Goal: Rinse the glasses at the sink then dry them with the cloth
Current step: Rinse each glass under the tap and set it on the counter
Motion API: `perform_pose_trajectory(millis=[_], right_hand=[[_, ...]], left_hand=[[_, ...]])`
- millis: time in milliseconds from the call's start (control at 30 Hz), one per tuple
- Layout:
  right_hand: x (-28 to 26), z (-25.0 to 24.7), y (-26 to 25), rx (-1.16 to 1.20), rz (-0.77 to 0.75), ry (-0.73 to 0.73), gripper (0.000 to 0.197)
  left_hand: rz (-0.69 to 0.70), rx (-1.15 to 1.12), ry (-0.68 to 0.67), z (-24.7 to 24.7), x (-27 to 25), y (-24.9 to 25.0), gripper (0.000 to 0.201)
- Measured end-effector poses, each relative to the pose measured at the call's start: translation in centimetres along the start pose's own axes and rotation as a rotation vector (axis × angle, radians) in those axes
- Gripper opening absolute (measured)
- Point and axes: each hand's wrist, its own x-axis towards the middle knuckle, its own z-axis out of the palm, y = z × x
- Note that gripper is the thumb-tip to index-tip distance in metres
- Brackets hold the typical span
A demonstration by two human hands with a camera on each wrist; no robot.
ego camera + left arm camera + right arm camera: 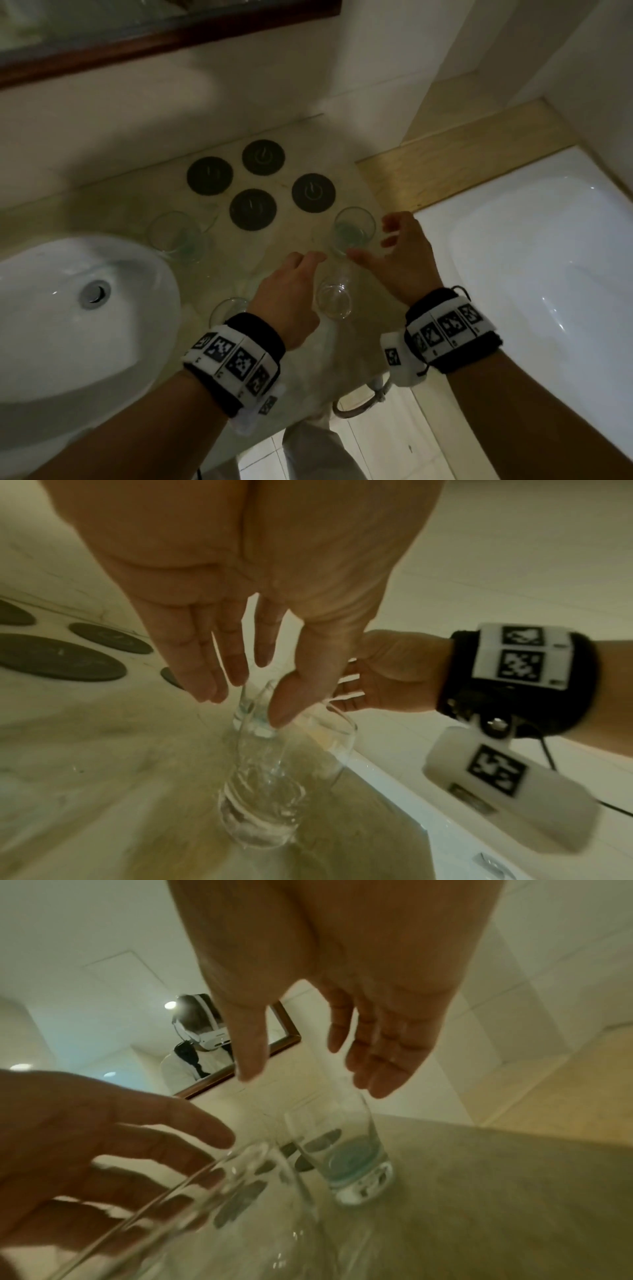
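Observation:
Several clear glasses stand on the beige counter point(301, 240). A glass with blue-green residue point(354, 228) point(346, 1153) stands at the right. My right hand point(373, 240) point(311, 1080) is spread open around it, and I cannot tell whether it touches. A clear glass point(334, 298) point(270, 777) stands nearer the front edge. My left hand point(301, 270) point(246, 696) hovers open over it with straight fingers, holding nothing. A third glass point(174, 236) stands beside the sink point(51, 325). A fourth glass point(227, 310) is partly hidden behind my left wrist.
Several dark round coasters point(253, 209) lie at the back of the counter. A white bathtub point(531, 257) borders the counter on the right. A mirror frame point(137, 44) hangs above. A towel ring point(356, 404) hangs below the counter's front edge.

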Motion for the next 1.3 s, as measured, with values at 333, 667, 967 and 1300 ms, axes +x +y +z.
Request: perform_pose_trajectory(millis=[333, 667, 967, 1300], right_hand=[[4.3, 1.4, -2.5, -0.565, -0.048, -0.184, 0.085], [-1.0, 2.0, -12.0, -0.585, -0.320, 0.019, 0.078], [-10.5, 11.8, -27.8, -0.578, -0.721, -0.034, 0.076], [-15.8, 30.9, -36.7, -0.531, -0.708, -0.578, 0.091]], left_hand=[[-0.023, -0.184, 0.111, -3.3, -2.6, -2.9, 0.081], [0.046, -0.448, 0.286, -7.1, -6.6, -7.4, 0.067], [0.101, -0.559, 0.571, -13.1, -13.1, -17.1, 0.099], [-0.209, -0.568, 0.726, -14.4, -21.3, -35.5, 0.086]])
